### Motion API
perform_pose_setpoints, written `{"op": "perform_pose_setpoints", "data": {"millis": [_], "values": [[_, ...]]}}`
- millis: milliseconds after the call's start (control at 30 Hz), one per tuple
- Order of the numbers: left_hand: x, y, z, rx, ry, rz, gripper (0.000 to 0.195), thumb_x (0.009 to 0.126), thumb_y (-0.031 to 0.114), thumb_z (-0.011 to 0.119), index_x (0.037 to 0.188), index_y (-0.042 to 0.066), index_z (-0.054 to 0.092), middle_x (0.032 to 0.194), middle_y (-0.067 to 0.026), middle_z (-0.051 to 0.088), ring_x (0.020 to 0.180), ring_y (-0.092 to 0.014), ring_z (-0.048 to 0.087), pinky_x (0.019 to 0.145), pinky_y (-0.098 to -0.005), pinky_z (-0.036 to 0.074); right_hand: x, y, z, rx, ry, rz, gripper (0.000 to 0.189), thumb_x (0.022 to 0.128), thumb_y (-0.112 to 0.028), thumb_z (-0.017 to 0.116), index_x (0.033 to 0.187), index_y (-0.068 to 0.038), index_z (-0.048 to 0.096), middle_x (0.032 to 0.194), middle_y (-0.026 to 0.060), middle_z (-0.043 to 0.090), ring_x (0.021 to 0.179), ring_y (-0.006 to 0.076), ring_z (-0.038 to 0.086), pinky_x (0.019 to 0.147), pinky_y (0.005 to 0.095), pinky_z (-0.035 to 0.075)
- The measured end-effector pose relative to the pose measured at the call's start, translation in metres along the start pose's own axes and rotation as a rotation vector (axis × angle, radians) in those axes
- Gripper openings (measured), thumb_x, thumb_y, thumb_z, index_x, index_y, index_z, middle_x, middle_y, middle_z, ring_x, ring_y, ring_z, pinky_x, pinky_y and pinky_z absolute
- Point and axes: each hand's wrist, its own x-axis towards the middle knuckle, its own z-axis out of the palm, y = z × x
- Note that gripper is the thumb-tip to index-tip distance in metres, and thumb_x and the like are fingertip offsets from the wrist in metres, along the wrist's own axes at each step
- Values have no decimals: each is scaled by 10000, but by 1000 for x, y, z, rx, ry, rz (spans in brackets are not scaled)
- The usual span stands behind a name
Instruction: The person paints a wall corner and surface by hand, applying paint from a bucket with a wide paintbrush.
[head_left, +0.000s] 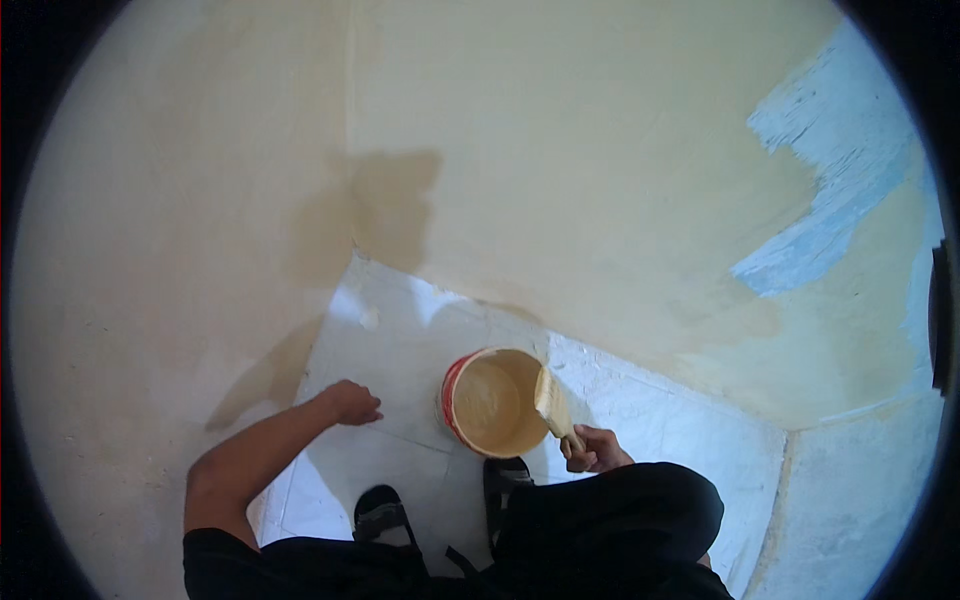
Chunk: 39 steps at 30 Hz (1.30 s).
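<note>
A paint bucket (448, 397) with a red outer band stands on the tiled floor, with beige paint (487, 401) inside it. My right hand (596, 448) grips the handle of a wide paintbrush (553, 405), whose bristles are coated in beige paint and lie at the bucket's right rim. To the left of the bucket, my left hand (356, 403) hangs above the floor with its fingers curled, and nothing can be seen in it.
Beige-coated walls (562, 187) meet in a corner beyond the bucket. The right wall has a pale blue patch (832, 180) with ragged edges. My sandalled feet (382, 514) are just below the bucket. A dark object (939, 319) shows at the far right edge.
</note>
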Motion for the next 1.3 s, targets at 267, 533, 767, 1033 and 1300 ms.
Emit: {"op": "perform_pose_setpoints", "data": {"millis": [267,533,767,1033,1300], "values": [[-4,1,-16,27,74,24,396,903,411,448,930,55,620,900,-171,655,852,-340,640,740,-453,510,20,-67,80,-305,-151,-442,410,960,-388,346,1027,-12,494,642,-13,369,558,102,336,548,262,297],[-3,0,-9,39,109,22,384,889,406,466,932,59,622,898,-173,653,849,-344,639,737,-461,510,70,-152,226,-563,-201,-475,247,988,-174,378,1218,-94,339,912,99,496,839,187,488,751,349,440],[6,1,-12,100,78,46,404,901,419,447,951,57,620,904,-171,656,852,-342,641,742,-461,510,144,-158,256,-755,-93,-843,271,992,-206,399,1234,-91,362,1013,76,558,782,141,524,698,281,459],[-1,2,-16,63,86,47,395,903,411,447,944,57,619,880,-166,658,837,-340,643,732,-458,513,178,-117,238,-762,-28,-712,345,985,-207,413,1289,-49,376,1192,138,570,1085,217,577,678,254,481],[-6,0,-6,55,78,43,380,892,402,464,930,59,624,891,-166,657,839,-340,642,733,-459,513,199,-152,218,-837,64,-871,206,983,-117,386,1151,0,404,1109,178,603,1060,254,593,890,332,484]]}}
